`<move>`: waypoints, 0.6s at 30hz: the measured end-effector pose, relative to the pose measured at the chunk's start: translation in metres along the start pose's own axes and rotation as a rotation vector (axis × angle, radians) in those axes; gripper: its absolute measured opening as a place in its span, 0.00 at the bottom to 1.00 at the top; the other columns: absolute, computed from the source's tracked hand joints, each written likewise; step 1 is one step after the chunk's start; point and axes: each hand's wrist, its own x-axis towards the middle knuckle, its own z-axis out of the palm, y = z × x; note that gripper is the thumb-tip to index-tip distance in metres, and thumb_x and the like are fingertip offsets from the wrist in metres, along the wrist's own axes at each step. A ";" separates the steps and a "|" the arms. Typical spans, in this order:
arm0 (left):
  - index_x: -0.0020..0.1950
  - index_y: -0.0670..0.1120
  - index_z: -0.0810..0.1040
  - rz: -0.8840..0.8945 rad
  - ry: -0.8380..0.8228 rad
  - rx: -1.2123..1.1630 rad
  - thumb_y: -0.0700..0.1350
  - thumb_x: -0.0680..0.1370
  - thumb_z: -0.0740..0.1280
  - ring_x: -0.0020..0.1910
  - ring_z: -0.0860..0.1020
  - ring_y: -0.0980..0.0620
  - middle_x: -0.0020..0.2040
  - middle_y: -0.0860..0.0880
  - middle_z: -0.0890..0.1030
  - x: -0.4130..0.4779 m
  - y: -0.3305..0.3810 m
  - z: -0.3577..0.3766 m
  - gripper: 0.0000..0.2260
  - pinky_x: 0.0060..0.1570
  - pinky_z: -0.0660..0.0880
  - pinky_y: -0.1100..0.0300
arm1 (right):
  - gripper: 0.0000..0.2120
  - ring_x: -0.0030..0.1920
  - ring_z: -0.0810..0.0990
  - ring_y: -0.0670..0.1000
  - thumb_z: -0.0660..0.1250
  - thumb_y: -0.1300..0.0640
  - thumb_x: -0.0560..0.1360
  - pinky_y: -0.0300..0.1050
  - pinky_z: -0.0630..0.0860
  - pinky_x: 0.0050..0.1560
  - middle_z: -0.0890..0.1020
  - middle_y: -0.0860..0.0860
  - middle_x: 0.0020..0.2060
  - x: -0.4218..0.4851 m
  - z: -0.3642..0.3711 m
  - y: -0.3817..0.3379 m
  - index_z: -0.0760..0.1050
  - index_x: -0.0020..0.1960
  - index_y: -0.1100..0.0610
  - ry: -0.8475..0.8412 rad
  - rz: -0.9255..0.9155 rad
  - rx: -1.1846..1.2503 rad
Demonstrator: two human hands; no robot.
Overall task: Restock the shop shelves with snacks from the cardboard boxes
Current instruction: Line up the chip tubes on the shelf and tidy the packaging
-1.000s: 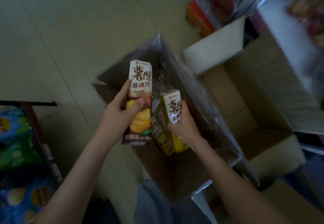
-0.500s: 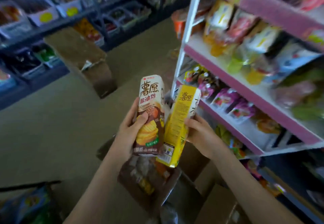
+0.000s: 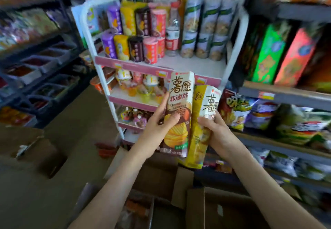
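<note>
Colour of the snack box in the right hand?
Snack box: yellow sides, white upper front panel with dark lettering. Head view, the only one.

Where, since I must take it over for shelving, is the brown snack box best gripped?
Probably its bare upper third, from above, fingers on front and back. The brown snack box stands upright, the left hand wraps its middle, and the yellow box crowds its right edge.

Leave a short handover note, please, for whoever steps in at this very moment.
Left hand: grips the brown snack box, upright.
Right hand: grips the yellow snack box, right beside it.
Both are held up before the white rack; the open cardboard boxes lie below.
Done: two boxes are out.
Left: shelve both, perhaps on the bare part of the top shelf, then fetch more.
</note>
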 end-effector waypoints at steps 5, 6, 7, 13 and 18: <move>0.68 0.70 0.58 0.063 -0.131 0.071 0.53 0.74 0.65 0.62 0.70 0.74 0.59 0.78 0.71 0.004 0.016 0.102 0.27 0.58 0.69 0.73 | 0.27 0.49 0.84 0.54 0.72 0.58 0.67 0.50 0.81 0.42 0.84 0.53 0.53 -0.054 -0.083 -0.049 0.71 0.64 0.52 0.144 -0.110 -0.052; 0.70 0.69 0.57 0.077 -0.149 0.082 0.53 0.74 0.65 0.61 0.69 0.75 0.58 0.79 0.70 0.003 0.018 0.124 0.28 0.56 0.69 0.74 | 0.25 0.48 0.84 0.54 0.73 0.57 0.68 0.53 0.82 0.43 0.84 0.52 0.53 -0.065 -0.101 -0.057 0.71 0.63 0.50 0.168 -0.115 -0.081; 0.71 0.68 0.56 0.092 -0.160 0.091 0.53 0.74 0.65 0.61 0.68 0.76 0.59 0.78 0.69 0.003 0.018 0.148 0.29 0.57 0.69 0.74 | 0.23 0.48 0.84 0.53 0.73 0.56 0.68 0.55 0.82 0.45 0.84 0.51 0.52 -0.075 -0.121 -0.063 0.71 0.61 0.48 0.186 -0.119 -0.105; 0.69 0.74 0.56 0.098 -0.172 0.118 0.56 0.74 0.69 0.67 0.70 0.65 0.62 0.76 0.70 0.003 0.007 0.295 0.31 0.65 0.71 0.57 | 0.26 0.51 0.84 0.54 0.72 0.62 0.72 0.55 0.81 0.47 0.84 0.51 0.54 -0.128 -0.248 -0.095 0.68 0.66 0.49 0.272 -0.201 -0.079; 0.66 0.78 0.54 0.112 -0.201 0.178 0.57 0.72 0.68 0.68 0.68 0.65 0.59 0.80 0.69 0.017 0.020 0.375 0.32 0.68 0.69 0.49 | 0.30 0.55 0.82 0.55 0.72 0.63 0.73 0.60 0.79 0.55 0.83 0.50 0.55 -0.147 -0.320 -0.127 0.64 0.69 0.47 0.291 -0.270 -0.110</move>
